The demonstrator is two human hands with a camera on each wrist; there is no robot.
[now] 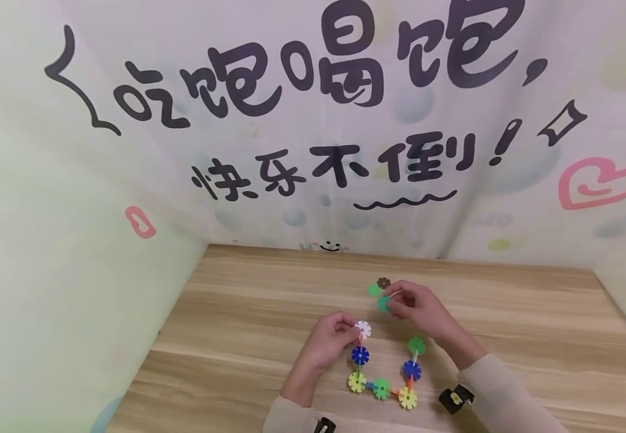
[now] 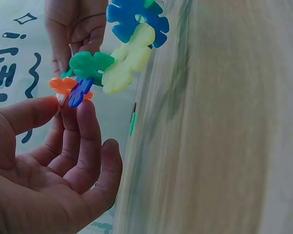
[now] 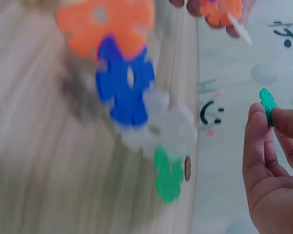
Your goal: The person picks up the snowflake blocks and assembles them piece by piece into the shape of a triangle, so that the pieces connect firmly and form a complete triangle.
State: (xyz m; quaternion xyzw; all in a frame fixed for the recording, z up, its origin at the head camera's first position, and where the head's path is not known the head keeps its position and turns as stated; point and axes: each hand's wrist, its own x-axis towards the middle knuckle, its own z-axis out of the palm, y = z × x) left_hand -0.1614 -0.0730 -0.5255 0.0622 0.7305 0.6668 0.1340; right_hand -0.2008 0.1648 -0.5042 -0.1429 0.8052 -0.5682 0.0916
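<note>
My left hand (image 1: pixel 326 344) pinches the white notched disc (image 1: pixel 363 329) at one end of a U-shaped chain of plastic snowflake discs. In the left wrist view, my thumb and fingers grip that disc edge-on beside an orange disc (image 2: pixel 62 87). The chain runs through blue, yellow, green and orange discs to a green disc (image 1: pixel 417 346) at its other end. My right hand (image 1: pixel 421 311) holds a loose teal-green disc (image 1: pixel 383 304) between thumb and fingers, above and right of the white disc. In the right wrist view, this disc (image 3: pixel 267 105) is apart from the chain.
On the wooden table (image 1: pixel 226 337), a brown disc (image 1: pixel 383 282) and a light green disc (image 1: pixel 373 290) lie behind my right hand. A printed cloth wall (image 1: pixel 291 228) stands along the table's back edge. Both wrists wear black devices (image 1: pixel 456 398).
</note>
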